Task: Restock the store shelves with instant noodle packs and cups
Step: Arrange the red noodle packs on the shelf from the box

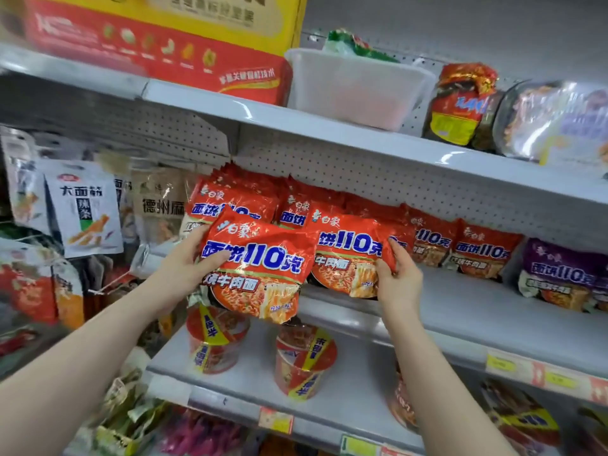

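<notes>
Noodle packs (260, 268): "白象", "面饼110克"

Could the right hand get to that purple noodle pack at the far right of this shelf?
Probably yes: the purple noodle pack lies at the open front of the grey metal shelf with nothing before it, though the right hand grips a red noodle pack.

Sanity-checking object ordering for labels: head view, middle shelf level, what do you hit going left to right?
white snack pouch → left hand → red noodle pack it grips → second red pack → right hand pinching it → rightmost red pack on the shelf → purple noodle pack
</notes>
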